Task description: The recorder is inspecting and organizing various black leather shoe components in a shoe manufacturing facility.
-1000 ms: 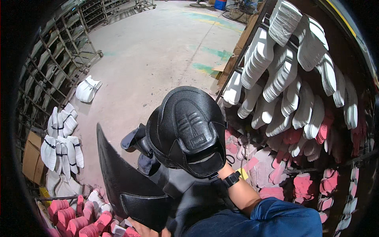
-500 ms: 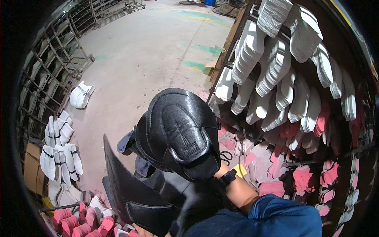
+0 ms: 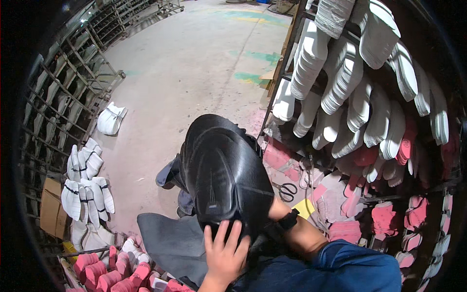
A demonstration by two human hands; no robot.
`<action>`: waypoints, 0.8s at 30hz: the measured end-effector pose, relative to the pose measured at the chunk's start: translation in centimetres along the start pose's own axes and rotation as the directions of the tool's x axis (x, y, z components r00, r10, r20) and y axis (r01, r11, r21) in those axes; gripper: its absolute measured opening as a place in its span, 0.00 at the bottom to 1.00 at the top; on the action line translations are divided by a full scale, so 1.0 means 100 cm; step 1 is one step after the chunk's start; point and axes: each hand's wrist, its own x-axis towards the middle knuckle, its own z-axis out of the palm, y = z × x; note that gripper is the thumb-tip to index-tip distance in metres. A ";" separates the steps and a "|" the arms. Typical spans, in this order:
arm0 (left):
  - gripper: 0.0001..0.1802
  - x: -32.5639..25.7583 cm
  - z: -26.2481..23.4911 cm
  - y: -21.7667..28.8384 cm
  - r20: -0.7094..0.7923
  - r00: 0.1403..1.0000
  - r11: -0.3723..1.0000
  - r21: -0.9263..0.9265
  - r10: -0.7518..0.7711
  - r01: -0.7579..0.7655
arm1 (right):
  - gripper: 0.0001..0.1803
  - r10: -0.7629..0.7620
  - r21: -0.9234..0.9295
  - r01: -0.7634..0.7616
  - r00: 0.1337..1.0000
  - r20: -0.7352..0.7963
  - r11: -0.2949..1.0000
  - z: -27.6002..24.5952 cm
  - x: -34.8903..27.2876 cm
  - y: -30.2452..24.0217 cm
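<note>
Black, glossy, leather-like material: a domed, stitched piece [image 3: 221,165] above the near side of the floor [image 3: 185,63], between white bundles [image 3: 94,202] at the floor's left edge and a rack [image 3: 285,68] along its right. At the near end of the piece, left hand [image 3: 227,255] laid on the surface, fingers spread and nearly straight, touching rather than clenched. At its right side, right hand [image 3: 278,209] mostly hidden behind the piece, black wristband [image 3: 289,220] just below; grasp or release of those fingers impossible to tell. Left of the piece, near the left hand, a dark grey sheet [image 3: 170,238]; joined or separate, not clear. Near the wristband, scissors [image 3: 287,191] with black loop handles, plus a yellow sheet [image 3: 304,208]. On the rack, thick stacks of white sole-shaped pieces [image 3: 343,73], pink stacks [image 3: 384,219] lower down. Beside the tied bundles, a cardboard box [image 3: 53,207]; farther up the floor's left edge, one separate white bundle [image 3: 111,120]. At the near left corner, more pink pieces [image 3: 107,280].
</note>
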 end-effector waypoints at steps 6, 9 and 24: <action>0.16 0.025 0.024 -0.007 -0.183 0.981 0.995 -0.091 -0.060 0.044 | 0.24 0.002 0.057 -0.002 1.000 0.002 0.998 -0.002 0.004 0.010; 0.13 0.011 0.024 -0.014 -0.276 0.954 0.978 -0.197 -0.117 0.063 | 0.29 0.067 0.130 -0.059 0.996 -0.059 0.990 0.000 0.006 0.007; 0.18 -0.089 -0.098 0.033 -0.208 0.866 0.825 0.269 -0.455 0.498 | 0.31 -0.149 0.144 0.143 0.988 0.030 0.979 -0.017 0.010 0.007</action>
